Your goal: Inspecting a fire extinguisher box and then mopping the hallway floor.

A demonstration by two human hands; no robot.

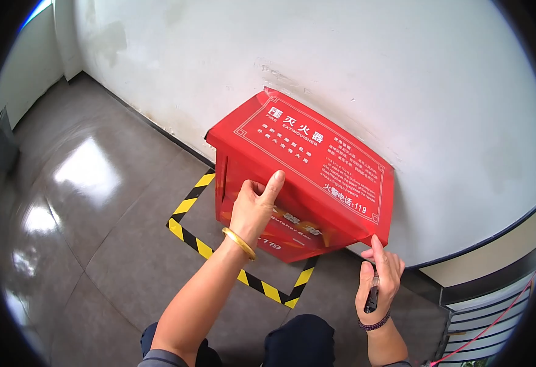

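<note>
A red metal fire extinguisher box [249, 188] stands on the floor against the wall. Its sloping lid [295, 156] is down and bears white writing. My left hand [255, 202], with a gold bangle [239, 243] at the wrist, is at the front edge of the lid. Its thumb points up over that edge and its fingers are curled; whether they grip the lid is hidden. My right hand [382, 275] holds a small dark object [372, 293] against its palm, mostly covered. The right index fingertip meets the lid's near right corner.
Yellow-and-black striped tape [190, 236] marks the grey tiled floor [126, 257] around the box. The white wall [456, 114] rises behind it. A grey planter [0, 144] stands far left. At lower right are barred rails [483, 325] and a pink cord [483, 328].
</note>
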